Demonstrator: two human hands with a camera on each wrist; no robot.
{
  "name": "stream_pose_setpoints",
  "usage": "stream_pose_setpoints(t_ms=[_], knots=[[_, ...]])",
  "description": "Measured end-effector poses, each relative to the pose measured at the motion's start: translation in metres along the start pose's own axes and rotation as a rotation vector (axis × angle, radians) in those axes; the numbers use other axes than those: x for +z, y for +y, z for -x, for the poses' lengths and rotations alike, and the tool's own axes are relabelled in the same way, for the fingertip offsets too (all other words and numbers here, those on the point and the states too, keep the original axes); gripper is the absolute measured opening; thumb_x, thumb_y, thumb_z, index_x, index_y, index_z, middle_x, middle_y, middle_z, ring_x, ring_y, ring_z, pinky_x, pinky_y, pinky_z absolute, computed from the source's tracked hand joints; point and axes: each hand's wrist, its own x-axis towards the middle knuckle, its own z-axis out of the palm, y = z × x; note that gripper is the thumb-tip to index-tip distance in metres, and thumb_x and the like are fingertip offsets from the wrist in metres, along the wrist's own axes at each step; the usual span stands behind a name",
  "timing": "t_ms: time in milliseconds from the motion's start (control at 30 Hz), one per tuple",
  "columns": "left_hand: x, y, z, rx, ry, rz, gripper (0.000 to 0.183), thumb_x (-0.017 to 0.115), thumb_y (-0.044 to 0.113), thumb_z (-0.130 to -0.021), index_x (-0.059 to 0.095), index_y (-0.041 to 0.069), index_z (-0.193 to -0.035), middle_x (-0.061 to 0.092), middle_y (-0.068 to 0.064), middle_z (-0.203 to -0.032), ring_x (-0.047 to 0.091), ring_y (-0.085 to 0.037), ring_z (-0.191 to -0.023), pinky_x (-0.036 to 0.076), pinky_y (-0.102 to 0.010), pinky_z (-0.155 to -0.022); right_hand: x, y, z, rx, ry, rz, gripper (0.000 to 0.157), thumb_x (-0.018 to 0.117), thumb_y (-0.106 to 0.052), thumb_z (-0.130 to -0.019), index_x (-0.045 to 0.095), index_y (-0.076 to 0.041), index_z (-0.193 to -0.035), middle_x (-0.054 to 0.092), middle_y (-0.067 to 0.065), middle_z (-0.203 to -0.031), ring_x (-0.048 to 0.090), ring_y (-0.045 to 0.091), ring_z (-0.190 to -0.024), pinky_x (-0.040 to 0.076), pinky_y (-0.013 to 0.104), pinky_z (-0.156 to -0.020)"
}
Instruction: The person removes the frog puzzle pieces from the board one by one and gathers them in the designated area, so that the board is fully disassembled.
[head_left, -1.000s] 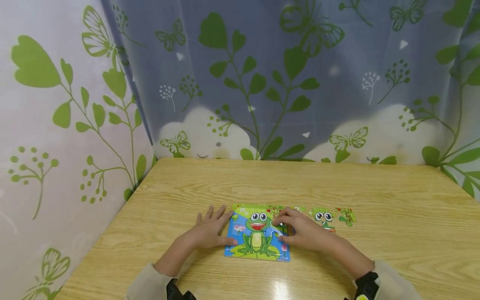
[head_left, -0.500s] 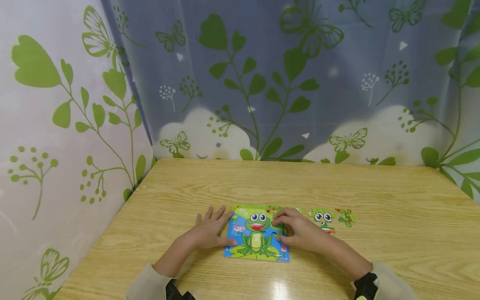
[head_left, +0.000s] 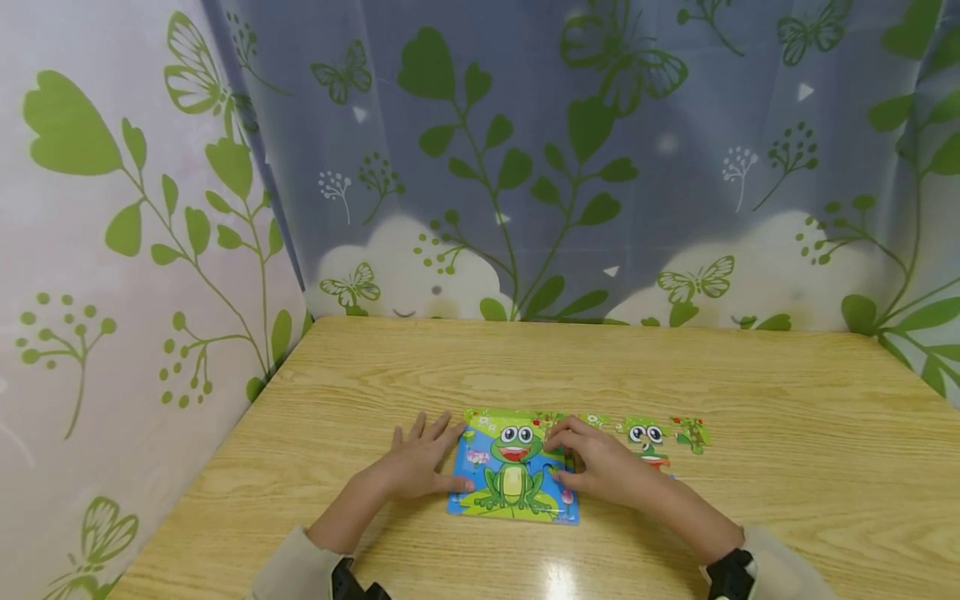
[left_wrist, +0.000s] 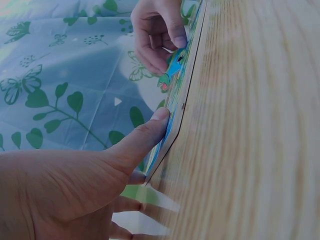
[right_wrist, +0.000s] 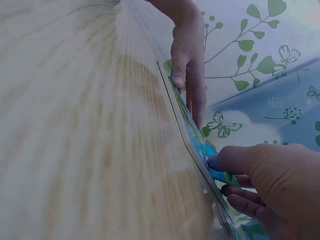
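Observation:
A frog jigsaw puzzle (head_left: pixel 513 479) in a flat tray lies on the table, showing a green frog on a blue ground. My left hand (head_left: pixel 416 462) rests at its left side with fingers spread, the thumb pressing on the tray's left edge; the left wrist view shows that thumb (left_wrist: pixel 142 137) close up. At the puzzle's right side, my right hand (head_left: pixel 603 462) pinches a puzzle piece (left_wrist: pixel 172 71) between thumb and curled fingers. In the left wrist view this blue and green piece stands tilted above the puzzle surface. From the head, the hand covers much of it.
Loose puzzle pieces lie right of the tray: one with frog eyes (head_left: pixel 647 433), one with a red mouth (head_left: pixel 654 460), partly behind the right hand, and a green and brown one (head_left: pixel 693 435). A patterned curtain (head_left: pixel 480 167) hangs behind the wooden table (head_left: pixel 810 467).
My right hand has shifted slightly left with the puzzle piece, and the brown patch beside its fingers no longer shows. The left hand stays in place.

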Motion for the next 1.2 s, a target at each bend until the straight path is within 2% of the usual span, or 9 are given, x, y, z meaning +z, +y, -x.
stream_pose_setpoints(t_ms=[167, 400, 567, 667, 733, 833, 1033, 1200], knots=[[-0.001, -0.001, 0.001, 0.008, 0.0, 0.0, 0.086, 0.06, 0.054, -0.081, 0.025, 0.01, -0.146, 0.013, -0.019, -0.149, 0.001, -0.047, -0.132, 0.003, -0.068, -0.096, 0.001, -0.001, -0.001, 0.046, -0.01, -0.066, 0.023, 0.068, -0.008, -0.083, 0.061, -0.004, -0.104, 0.048, 0.005, -0.113, 0.047, 0.009, -0.075, 0.043, 0.021, -0.061], [0.0, -0.002, 0.001, 0.013, 0.006, -0.004, 0.086, 0.061, 0.054, -0.081, 0.025, 0.01, -0.146, 0.014, -0.019, -0.149, 0.001, -0.047, -0.132, 0.003, -0.069, -0.095, 0.003, 0.0, -0.003, 0.064, -0.003, -0.076, 0.023, 0.069, -0.011, -0.082, 0.062, -0.006, -0.104, 0.049, 0.003, -0.112, 0.045, 0.008, -0.073, 0.043, 0.022, -0.06], [0.0, -0.002, 0.002, 0.013, 0.0, -0.002, 0.086, 0.061, 0.054, -0.081, 0.025, 0.01, -0.146, 0.014, -0.019, -0.149, 0.001, -0.047, -0.132, 0.003, -0.069, -0.095, 0.006, -0.001, -0.002, 0.062, 0.02, -0.029, 0.022, 0.069, -0.014, -0.083, 0.064, -0.009, -0.103, 0.051, 0.001, -0.112, 0.049, 0.012, -0.083, 0.045, 0.027, -0.068], [0.0, -0.002, 0.002, 0.009, -0.002, -0.003, 0.086, 0.061, 0.054, -0.081, 0.025, 0.01, -0.146, 0.014, -0.019, -0.149, 0.001, -0.047, -0.132, 0.003, -0.068, -0.095, 0.006, -0.002, -0.002, 0.064, 0.036, 0.014, 0.022, 0.07, -0.016, -0.082, 0.064, -0.012, -0.103, 0.052, 0.001, -0.111, 0.052, 0.021, -0.098, 0.046, 0.036, -0.079], [-0.001, -0.003, 0.002, 0.006, -0.003, -0.005, 0.086, 0.061, 0.054, -0.081, 0.025, 0.01, -0.146, 0.013, -0.018, -0.149, 0.001, -0.047, -0.132, 0.003, -0.068, -0.096, 0.007, -0.002, -0.001, 0.064, 0.049, 0.038, 0.022, 0.07, -0.016, -0.081, 0.065, -0.013, -0.102, 0.054, 0.001, -0.111, 0.051, 0.026, -0.104, 0.043, 0.043, -0.086], [-0.001, -0.002, 0.002, 0.007, -0.004, -0.006, 0.086, 0.06, 0.054, -0.081, 0.025, 0.011, -0.146, 0.013, -0.018, -0.15, 0.001, -0.046, -0.132, 0.002, -0.068, -0.096, 0.006, -0.001, -0.001, 0.062, 0.065, 0.059, 0.022, 0.071, -0.017, -0.08, 0.065, -0.014, -0.101, 0.056, 0.001, -0.111, 0.049, 0.027, -0.106, 0.042, 0.046, -0.088], [-0.002, 0.0, 0.001, 0.012, -0.007, -0.007, 0.086, 0.06, 0.054, -0.082, 0.024, 0.01, -0.146, 0.013, -0.019, -0.149, 0.001, -0.047, -0.132, 0.002, -0.068, -0.096, 0.0, -0.001, 0.002, 0.074, 0.083, 0.031, 0.023, 0.069, -0.015, -0.081, 0.065, -0.014, -0.103, 0.056, -0.002, -0.109, 0.05, 0.017, -0.093, 0.045, 0.035, -0.074], [-0.002, 0.001, 0.001, 0.007, -0.007, -0.008, 0.085, 0.06, 0.054, -0.082, 0.025, 0.01, -0.146, 0.013, -0.019, -0.149, 0.001, -0.047, -0.132, 0.003, -0.068, -0.096, -0.01, 0.0, 0.011, 0.091, 0.098, -0.015, 0.023, 0.068, -0.011, -0.081, 0.065, -0.012, -0.104, 0.054, 0.002, -0.114, 0.051, 0.018, -0.096, 0.047, 0.033, -0.073]])
